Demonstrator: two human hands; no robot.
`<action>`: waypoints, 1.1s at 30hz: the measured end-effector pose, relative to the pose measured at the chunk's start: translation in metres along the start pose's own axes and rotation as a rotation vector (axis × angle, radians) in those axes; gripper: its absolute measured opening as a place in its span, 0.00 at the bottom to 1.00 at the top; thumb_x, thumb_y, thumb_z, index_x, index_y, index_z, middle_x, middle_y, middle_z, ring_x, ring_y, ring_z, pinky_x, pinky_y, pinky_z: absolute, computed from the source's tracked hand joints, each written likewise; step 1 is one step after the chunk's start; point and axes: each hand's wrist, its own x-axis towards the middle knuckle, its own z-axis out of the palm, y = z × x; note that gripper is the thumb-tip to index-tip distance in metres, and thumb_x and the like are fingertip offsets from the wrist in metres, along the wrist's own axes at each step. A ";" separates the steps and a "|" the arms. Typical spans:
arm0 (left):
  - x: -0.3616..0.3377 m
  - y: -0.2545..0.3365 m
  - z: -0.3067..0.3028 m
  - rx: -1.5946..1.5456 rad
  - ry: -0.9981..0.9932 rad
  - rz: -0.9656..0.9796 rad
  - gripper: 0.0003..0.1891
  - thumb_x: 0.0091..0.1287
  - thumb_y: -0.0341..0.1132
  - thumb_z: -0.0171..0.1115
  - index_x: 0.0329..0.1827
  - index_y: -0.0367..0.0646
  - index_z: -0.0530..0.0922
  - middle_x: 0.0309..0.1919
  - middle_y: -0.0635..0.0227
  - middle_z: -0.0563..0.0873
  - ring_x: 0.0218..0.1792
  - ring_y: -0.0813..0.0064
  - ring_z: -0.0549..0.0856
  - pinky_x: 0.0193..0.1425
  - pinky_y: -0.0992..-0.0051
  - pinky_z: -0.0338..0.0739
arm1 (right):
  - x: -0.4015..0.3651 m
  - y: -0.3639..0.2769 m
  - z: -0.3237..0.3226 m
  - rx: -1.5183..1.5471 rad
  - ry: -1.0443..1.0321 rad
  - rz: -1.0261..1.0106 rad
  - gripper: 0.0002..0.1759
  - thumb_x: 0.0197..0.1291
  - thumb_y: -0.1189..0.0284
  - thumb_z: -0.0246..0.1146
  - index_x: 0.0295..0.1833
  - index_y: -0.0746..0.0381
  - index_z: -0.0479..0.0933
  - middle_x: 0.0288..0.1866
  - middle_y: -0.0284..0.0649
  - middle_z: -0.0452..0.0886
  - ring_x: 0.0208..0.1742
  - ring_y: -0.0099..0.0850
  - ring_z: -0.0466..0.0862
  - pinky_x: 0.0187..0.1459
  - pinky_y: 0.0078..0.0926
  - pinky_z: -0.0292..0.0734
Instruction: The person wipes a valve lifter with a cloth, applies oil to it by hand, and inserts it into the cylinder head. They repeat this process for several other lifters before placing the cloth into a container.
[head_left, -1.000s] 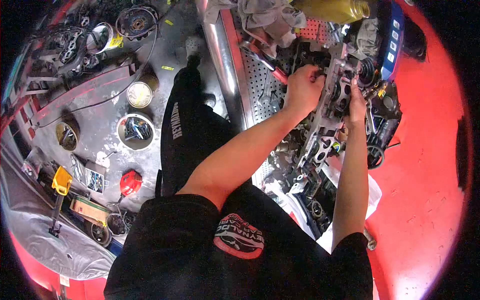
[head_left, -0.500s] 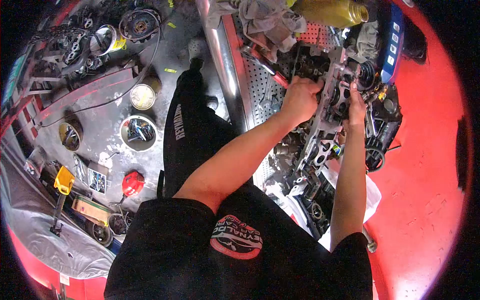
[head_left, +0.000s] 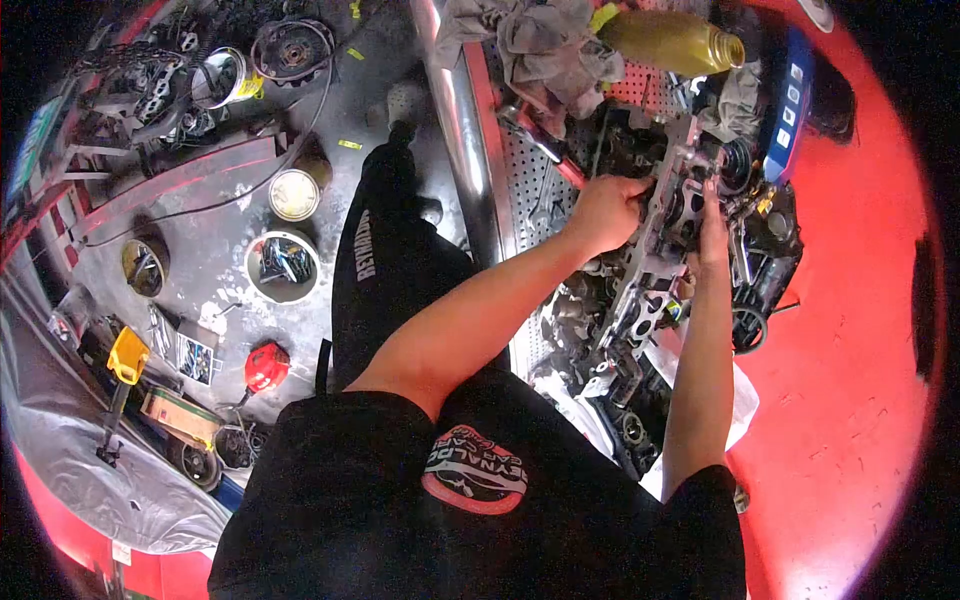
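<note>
A long grey metal cylinder head (head_left: 655, 235) with several round and oval ports stands on its side on the perforated bench. On its left side is my left hand (head_left: 612, 213), its fingers curled and the fingertips pressed at the metal edge; what they pinch, if anything, is hidden. My right hand (head_left: 712, 232) grips the opposite side, thumb lying along the metal and the other fingers mostly out of sight behind it. A red-handled tool (head_left: 552, 155) lies left of the part, beside grey rags (head_left: 550, 50).
A yellowish bottle (head_left: 680, 43) lies at the bench's far end, near a blue box (head_left: 788, 110). Dark engine parts (head_left: 770, 250) sit on the right. A rounded metal rail (head_left: 462, 120) edges the bench. Buckets of hardware (head_left: 283, 266) and a red object (head_left: 267, 368) are on the floor.
The view has shifted slightly, so the scene sits a little lower and further right. My left hand's fingers have moved slightly at the cylinder head's edge; my right hand keeps its grip.
</note>
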 end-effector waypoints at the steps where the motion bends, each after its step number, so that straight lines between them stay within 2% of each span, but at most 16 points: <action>1: -0.001 -0.002 0.000 0.003 0.010 0.012 0.19 0.56 0.28 0.53 0.50 0.46 0.84 0.37 0.48 0.85 0.41 0.47 0.83 0.48 0.57 0.77 | 0.002 0.000 0.001 0.023 -0.020 0.015 0.31 0.64 0.49 0.59 0.63 0.61 0.73 0.55 0.38 0.79 0.52 0.33 0.80 0.54 0.31 0.75; 2: -0.001 -0.001 0.001 0.005 0.019 0.026 0.19 0.56 0.28 0.53 0.50 0.46 0.84 0.37 0.49 0.85 0.41 0.48 0.83 0.48 0.57 0.77 | 0.002 -0.001 0.001 0.046 -0.038 0.029 0.31 0.64 0.49 0.59 0.64 0.61 0.73 0.55 0.38 0.79 0.52 0.33 0.80 0.54 0.31 0.75; 3: 0.000 0.001 0.001 0.004 0.028 0.042 0.19 0.56 0.28 0.53 0.50 0.46 0.84 0.37 0.49 0.85 0.41 0.48 0.83 0.49 0.57 0.77 | -0.007 -0.006 0.009 -0.015 0.049 -0.024 0.31 0.64 0.49 0.60 0.63 0.62 0.74 0.55 0.39 0.80 0.52 0.33 0.80 0.54 0.31 0.75; 6: -0.002 0.005 -0.002 0.058 -0.003 0.029 0.20 0.55 0.28 0.53 0.51 0.46 0.83 0.37 0.50 0.85 0.41 0.48 0.82 0.50 0.57 0.77 | -0.009 -0.010 0.007 -0.193 0.089 -0.104 0.30 0.64 0.49 0.60 0.59 0.63 0.77 0.54 0.39 0.80 0.50 0.32 0.80 0.53 0.30 0.75; 7: -0.002 0.001 0.001 0.057 0.016 0.072 0.21 0.55 0.27 0.54 0.52 0.45 0.83 0.37 0.50 0.85 0.41 0.48 0.82 0.50 0.57 0.77 | -0.008 -0.007 0.008 -0.146 0.085 -0.119 0.29 0.64 0.49 0.60 0.57 0.63 0.79 0.53 0.40 0.81 0.47 0.31 0.81 0.49 0.31 0.78; 9: -0.001 -0.002 0.003 0.060 0.058 0.156 0.21 0.54 0.27 0.54 0.53 0.44 0.82 0.36 0.50 0.85 0.40 0.48 0.82 0.49 0.56 0.77 | -0.006 -0.007 0.006 -0.169 0.081 -0.132 0.29 0.64 0.49 0.59 0.57 0.63 0.79 0.52 0.39 0.81 0.46 0.31 0.81 0.45 0.31 0.78; 13: -0.004 0.003 0.001 0.050 0.075 0.085 0.23 0.53 0.26 0.55 0.55 0.40 0.80 0.36 0.51 0.85 0.41 0.49 0.82 0.49 0.57 0.76 | -0.004 -0.008 0.000 -0.127 -0.022 -0.106 0.30 0.64 0.48 0.60 0.56 0.64 0.79 0.50 0.39 0.81 0.44 0.30 0.82 0.39 0.31 0.80; 16: -0.006 0.002 0.000 0.063 0.066 0.084 0.24 0.53 0.26 0.55 0.56 0.39 0.80 0.36 0.51 0.85 0.41 0.49 0.82 0.49 0.57 0.76 | 0.005 0.000 -0.007 -0.066 -0.061 -0.066 0.31 0.63 0.47 0.60 0.56 0.65 0.79 0.51 0.39 0.81 0.46 0.31 0.81 0.45 0.31 0.78; 19: -0.005 0.005 0.002 0.078 0.041 0.098 0.24 0.54 0.27 0.55 0.56 0.41 0.79 0.37 0.51 0.85 0.41 0.49 0.82 0.49 0.58 0.77 | 0.017 0.008 -0.013 -0.199 0.122 -0.111 0.32 0.62 0.47 0.61 0.56 0.66 0.78 0.52 0.40 0.80 0.49 0.31 0.79 0.52 0.29 0.74; 22: -0.002 0.004 -0.001 0.109 -0.014 0.079 0.23 0.55 0.28 0.55 0.57 0.42 0.79 0.37 0.51 0.85 0.41 0.49 0.82 0.48 0.57 0.77 | 0.012 0.003 -0.007 -0.308 0.152 -0.207 0.33 0.61 0.47 0.61 0.56 0.67 0.78 0.53 0.40 0.80 0.51 0.31 0.77 0.56 0.29 0.70; 26: 0.002 -0.003 0.000 0.135 -0.040 0.104 0.23 0.56 0.29 0.55 0.57 0.44 0.79 0.37 0.51 0.85 0.39 0.47 0.83 0.45 0.57 0.78 | 0.002 0.002 -0.001 -0.155 0.132 -0.136 0.37 0.60 0.45 0.63 0.59 0.68 0.76 0.53 0.40 0.79 0.50 0.31 0.77 0.55 0.30 0.70; 28: 0.004 0.004 -0.004 0.076 -0.060 0.068 0.23 0.56 0.28 0.54 0.58 0.44 0.78 0.39 0.50 0.84 0.39 0.48 0.83 0.44 0.58 0.78 | 0.010 -0.001 -0.007 -0.236 0.084 -0.080 0.30 0.65 0.50 0.59 0.62 0.63 0.76 0.64 0.37 0.75 0.62 0.29 0.72 0.66 0.27 0.61; 29: 0.002 0.009 -0.010 0.038 -0.082 0.035 0.24 0.57 0.27 0.54 0.59 0.44 0.78 0.41 0.48 0.84 0.39 0.49 0.83 0.44 0.59 0.78 | 0.003 -0.002 -0.005 -0.225 0.099 -0.134 0.29 0.64 0.49 0.59 0.59 0.61 0.79 0.60 0.40 0.76 0.59 0.29 0.74 0.62 0.28 0.66; 30: 0.000 0.017 -0.016 -0.001 -0.107 0.003 0.24 0.58 0.26 0.54 0.60 0.45 0.78 0.42 0.47 0.84 0.39 0.50 0.84 0.44 0.61 0.78 | 0.030 0.018 -0.024 -0.352 0.161 -0.207 0.30 0.63 0.48 0.60 0.58 0.61 0.80 0.60 0.39 0.76 0.59 0.29 0.74 0.61 0.29 0.66; 31: -0.002 0.015 -0.015 -0.034 -0.115 -0.089 0.25 0.59 0.26 0.53 0.61 0.46 0.77 0.43 0.45 0.83 0.39 0.52 0.85 0.45 0.63 0.78 | 0.032 0.020 -0.025 -0.320 0.133 -0.208 0.31 0.62 0.47 0.61 0.59 0.61 0.79 0.59 0.38 0.77 0.58 0.29 0.74 0.61 0.29 0.66; 33: -0.003 0.001 -0.003 0.075 -0.039 0.053 0.24 0.59 0.25 0.52 0.61 0.43 0.76 0.41 0.43 0.83 0.41 0.54 0.85 0.47 0.67 0.77 | 0.033 0.025 -0.029 -0.282 0.096 -0.183 0.33 0.60 0.45 0.62 0.59 0.61 0.78 0.55 0.36 0.78 0.55 0.28 0.74 0.60 0.28 0.67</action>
